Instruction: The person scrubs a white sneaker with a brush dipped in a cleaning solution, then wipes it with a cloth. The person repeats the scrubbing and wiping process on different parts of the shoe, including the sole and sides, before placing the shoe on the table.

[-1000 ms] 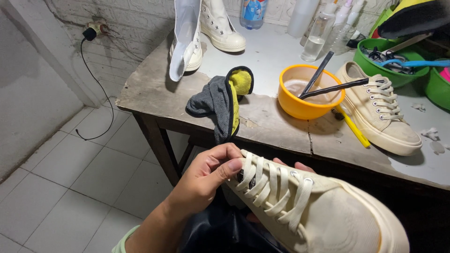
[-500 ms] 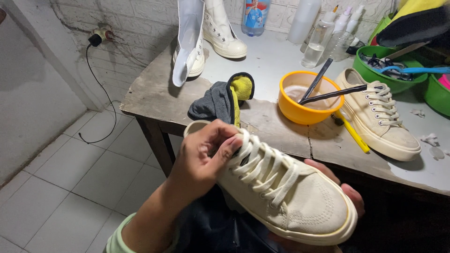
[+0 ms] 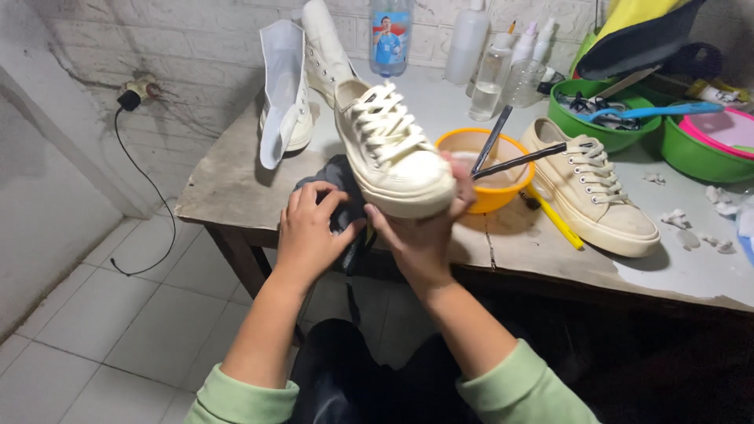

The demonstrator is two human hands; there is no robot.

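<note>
A: Starting at the left, what is the left hand [image 3: 308, 234] doing?

B: Its fingers are curled onto the grey cloth [image 3: 339, 206] at the front edge of the wooden table [image 3: 236, 169]. They look pinched on the fabric, though the sneaker hides part of the cloth, so I can't be sure how much it has gathered.

A: And the shoe?

B: The cream sneaker [image 3: 390, 149] is up off the table, toe towards the wearer, heel towards the wall. The right hand [image 3: 422, 233] is clamped on its toe end, thumb at the near side and fingers wrapped round the far side of the sole.

A: How to handle it well from here?

B: I'd judge a hold only at the toe lets the heel swing, so a steady wrist and a firm grasp on the rubber rim matter. The cloth should come up clear of the table edge before it meets the shoe.

A: Any room to move?

B: Left of the hands the tabletop is bare wood as far as the tall white boot [image 3: 284, 94]. To the right it is tight: the orange bowl [image 3: 481, 169] with brushes [image 3: 503, 149] sticking out sits just beside the sneaker's toe, and the second sneaker [image 3: 591, 188] and yellow-handled tool [image 3: 554, 220] lie beyond. Swinging right risks knocking the handles.
</note>
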